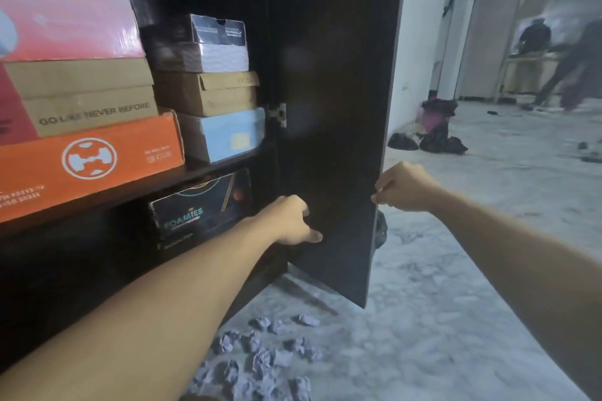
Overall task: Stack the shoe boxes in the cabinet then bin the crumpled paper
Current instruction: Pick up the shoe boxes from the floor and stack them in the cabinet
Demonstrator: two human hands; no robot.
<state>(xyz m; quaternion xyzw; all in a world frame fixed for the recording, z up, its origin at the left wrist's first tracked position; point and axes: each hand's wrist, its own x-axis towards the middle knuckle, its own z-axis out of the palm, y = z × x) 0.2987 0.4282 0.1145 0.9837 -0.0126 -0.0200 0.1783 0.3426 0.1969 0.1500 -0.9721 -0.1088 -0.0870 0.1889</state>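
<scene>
Right hand [402,187] fingers pinching dark flat door [332,107] edge, left hand [290,221] loose inside, cardboard boxes [205,91] stacked

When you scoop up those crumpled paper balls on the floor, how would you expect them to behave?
The crumpled paper balls look small and loosely wadded, so probably very light and squashable. Their irregular creases should stop them rolling far, though they may scatter if nudged.

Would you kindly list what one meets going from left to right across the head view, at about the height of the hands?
Orange box → Foamies box → left hand → cabinet door → right hand → marble floor.
</scene>
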